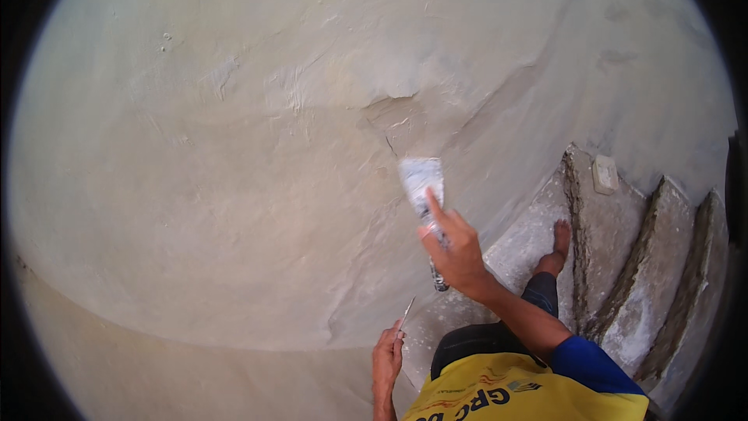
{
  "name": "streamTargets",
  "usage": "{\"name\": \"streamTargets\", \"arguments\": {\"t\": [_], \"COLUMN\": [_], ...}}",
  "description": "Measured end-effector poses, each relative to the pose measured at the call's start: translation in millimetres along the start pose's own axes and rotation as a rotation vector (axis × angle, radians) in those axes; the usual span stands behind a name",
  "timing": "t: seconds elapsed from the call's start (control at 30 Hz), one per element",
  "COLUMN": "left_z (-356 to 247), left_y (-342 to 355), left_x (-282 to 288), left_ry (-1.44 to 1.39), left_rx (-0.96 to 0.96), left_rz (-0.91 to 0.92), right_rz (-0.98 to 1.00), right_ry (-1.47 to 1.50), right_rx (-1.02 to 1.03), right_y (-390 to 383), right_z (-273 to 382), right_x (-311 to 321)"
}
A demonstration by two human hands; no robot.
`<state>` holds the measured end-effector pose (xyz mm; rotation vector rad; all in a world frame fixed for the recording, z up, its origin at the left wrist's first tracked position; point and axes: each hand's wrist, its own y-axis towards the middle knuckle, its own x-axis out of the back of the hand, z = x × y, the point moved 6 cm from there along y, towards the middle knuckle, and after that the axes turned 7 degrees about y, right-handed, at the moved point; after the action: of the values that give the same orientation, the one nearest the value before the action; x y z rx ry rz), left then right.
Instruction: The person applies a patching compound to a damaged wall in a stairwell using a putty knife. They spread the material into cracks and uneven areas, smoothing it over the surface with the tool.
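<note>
Right hand (456, 253) grips putty knife (421, 181) at the wall (234, 148); left hand (387, 355) clasps second blade (406, 316); centre patch rough, much left

You face a rough pale plastered wall (234, 148) with a chipped patch (393, 113), bare concrete steps (615, 234) climbing at your right, a small pale block (604, 174) on one step, your bare foot (559, 242) below it
</note>
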<state>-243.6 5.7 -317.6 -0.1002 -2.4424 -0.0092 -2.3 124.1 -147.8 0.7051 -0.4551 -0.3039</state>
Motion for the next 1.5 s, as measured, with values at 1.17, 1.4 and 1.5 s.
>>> {"name": "streamTargets", "arguments": {"t": [1.17, 1.4, 1.5], "left_z": [16, 20, 16], "left_y": [-24, -23, -27], "left_x": [-7, -6, -1], "left_ry": [-0.013, 0.005, -0.028], "left_rx": [0.022, -0.005, -0.02], "left_rz": [-0.003, 0.008, -0.049], "right_rz": [0.024, 0.189, 0.068], "right_ry": [0.415, 0.275, 0.425], "right_rx": [-0.597, -0.27, -0.411], "right_y": [34, 5, 22], "right_z": [36, 54, 59], "right_x": [14, -19, 10]}}
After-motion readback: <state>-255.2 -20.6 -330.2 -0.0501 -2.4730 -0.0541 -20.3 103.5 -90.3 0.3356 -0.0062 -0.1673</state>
